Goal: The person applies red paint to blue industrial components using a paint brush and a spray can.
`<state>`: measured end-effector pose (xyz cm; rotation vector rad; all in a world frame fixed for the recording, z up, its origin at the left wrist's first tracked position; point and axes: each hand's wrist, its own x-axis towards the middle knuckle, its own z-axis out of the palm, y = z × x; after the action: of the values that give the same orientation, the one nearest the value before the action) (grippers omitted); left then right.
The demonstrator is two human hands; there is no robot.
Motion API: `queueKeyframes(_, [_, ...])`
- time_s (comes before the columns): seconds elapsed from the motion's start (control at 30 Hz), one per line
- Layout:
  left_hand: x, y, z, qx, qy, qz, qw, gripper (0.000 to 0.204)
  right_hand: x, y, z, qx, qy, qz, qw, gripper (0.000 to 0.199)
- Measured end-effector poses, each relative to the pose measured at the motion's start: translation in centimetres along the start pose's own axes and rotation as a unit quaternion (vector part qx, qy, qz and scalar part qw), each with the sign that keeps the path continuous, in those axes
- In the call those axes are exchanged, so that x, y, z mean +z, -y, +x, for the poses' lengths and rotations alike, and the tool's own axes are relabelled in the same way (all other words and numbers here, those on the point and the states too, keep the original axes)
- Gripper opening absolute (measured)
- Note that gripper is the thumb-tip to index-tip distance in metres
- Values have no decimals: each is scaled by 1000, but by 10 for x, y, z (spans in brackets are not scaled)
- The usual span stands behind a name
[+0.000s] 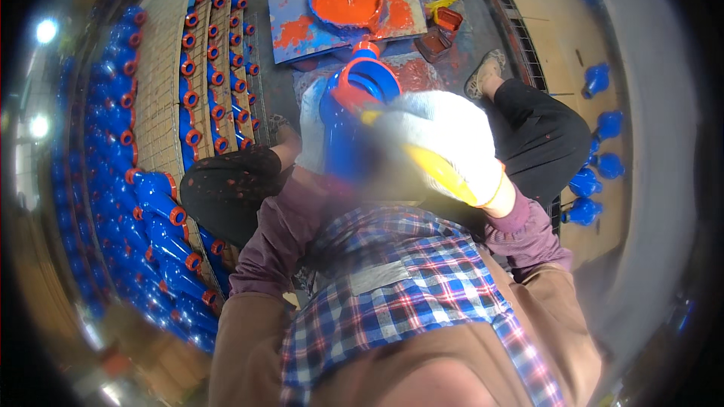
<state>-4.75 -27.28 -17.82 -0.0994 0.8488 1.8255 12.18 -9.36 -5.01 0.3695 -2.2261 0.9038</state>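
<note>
A shiny blue pipe fitting [343, 132] with red-painted rims is held upright, tilted slightly, between my knees, its wide opening facing up and a smaller red-rimmed end beyond it. My left hand [311, 132], in a white glove, grips the fitting from its left side; the fingers are partly hidden behind it. My right hand [449, 139], in a white glove with yellow patches, is curled close to the right side of the rim. Its fingertips are blurred, and whatever they hold cannot be made out.
A round tub of orange-red paint [347, 0] with a stick in it stands on a paint-spattered board [290, 11] ahead. Small paint-stained containers [436, 44] lie to its right. Blue fittings with red rims [162, 207] fill racks at left; several blue fittings [584, 181] lie on a board at right.
</note>
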Motion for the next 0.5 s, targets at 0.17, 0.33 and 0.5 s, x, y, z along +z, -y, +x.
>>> queueKeyframes(0.17, [0, -2, 5, 22, -2, -46, 999, 76, -24, 0, -13, -13, 26, -62, 998, 36])
queueKeyframes(0.33, [10, -9, -1, -51, 192, -143, 969, 68, -34, -15, -32, 75, -99, -61, 990, 31])
queueKeyframes(0.5, [25, -1, -12, -89, 133, -195, 968, 91, 1, -25, -35, 232, -215, 194, 929, 29])
